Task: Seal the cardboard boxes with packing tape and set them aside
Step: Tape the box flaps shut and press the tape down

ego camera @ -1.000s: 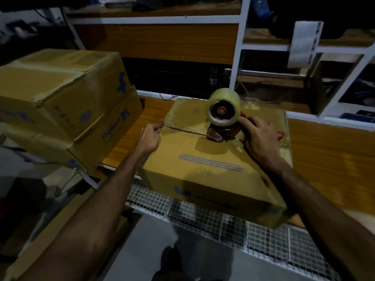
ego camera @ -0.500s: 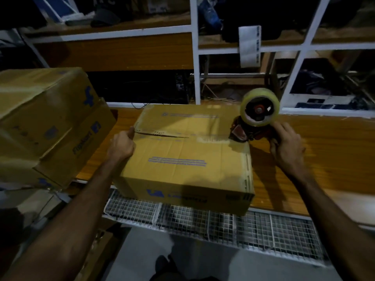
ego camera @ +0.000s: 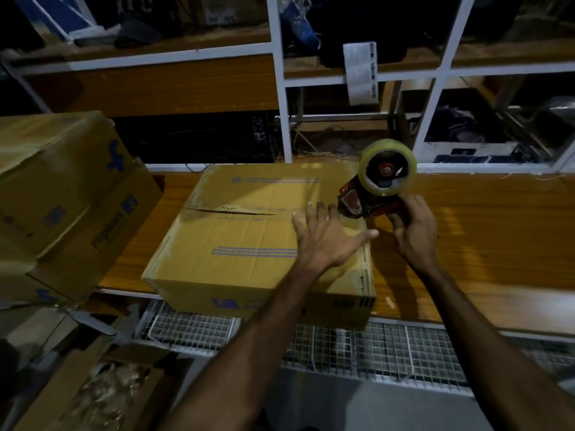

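Pressing left hand, fingers spread flat, on box near seam to steady it; our right hand, fingers curled, grips tape dispenser at right edge.

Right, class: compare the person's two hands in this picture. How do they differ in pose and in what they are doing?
The left hand lies flat with fingers spread on top of the cardboard box; the right hand curls round the tape dispenser. The left hand is over the box's top, the right hand just off its right edge. Both are bare and reach forward.
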Demonstrator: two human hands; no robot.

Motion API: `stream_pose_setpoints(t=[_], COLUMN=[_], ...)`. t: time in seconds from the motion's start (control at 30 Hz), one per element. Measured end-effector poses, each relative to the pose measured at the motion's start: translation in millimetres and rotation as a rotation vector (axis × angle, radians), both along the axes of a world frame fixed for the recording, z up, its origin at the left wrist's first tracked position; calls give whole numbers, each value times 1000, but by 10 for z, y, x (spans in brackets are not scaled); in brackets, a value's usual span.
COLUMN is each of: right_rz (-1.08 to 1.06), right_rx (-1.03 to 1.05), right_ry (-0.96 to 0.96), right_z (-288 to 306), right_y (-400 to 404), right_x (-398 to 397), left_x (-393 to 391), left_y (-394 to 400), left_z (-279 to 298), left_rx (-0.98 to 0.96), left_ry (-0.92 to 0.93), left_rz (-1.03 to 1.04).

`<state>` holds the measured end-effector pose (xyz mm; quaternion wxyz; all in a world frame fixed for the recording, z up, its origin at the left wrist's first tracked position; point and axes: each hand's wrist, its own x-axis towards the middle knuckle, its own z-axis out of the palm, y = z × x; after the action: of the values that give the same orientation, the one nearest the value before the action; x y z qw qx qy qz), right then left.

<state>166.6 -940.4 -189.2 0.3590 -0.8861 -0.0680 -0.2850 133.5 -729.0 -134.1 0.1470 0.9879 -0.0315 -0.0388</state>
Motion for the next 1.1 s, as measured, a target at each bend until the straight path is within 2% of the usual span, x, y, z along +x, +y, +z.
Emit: stream_pose_setpoints(t=[0.17, 0.47, 0.7, 1.1], right_rz=[-12, -9, 42, -15], right_rx=[24, 59, -52, -175], right_ry=[-3, 19, 38, 15], right_z=[-9, 49, 48, 109], right_y=[29, 6, -89, -44], right_x=[-27, -39, 7, -104], left_x=[-19, 12, 45, 77], left_y=[-307, -253, -170, -46], left_z=[-30, -91, -91, -129], left_rx=[43, -5, 37, 96], left_ry=[27, 40, 67, 71], left_rz=[37, 52, 6, -60])
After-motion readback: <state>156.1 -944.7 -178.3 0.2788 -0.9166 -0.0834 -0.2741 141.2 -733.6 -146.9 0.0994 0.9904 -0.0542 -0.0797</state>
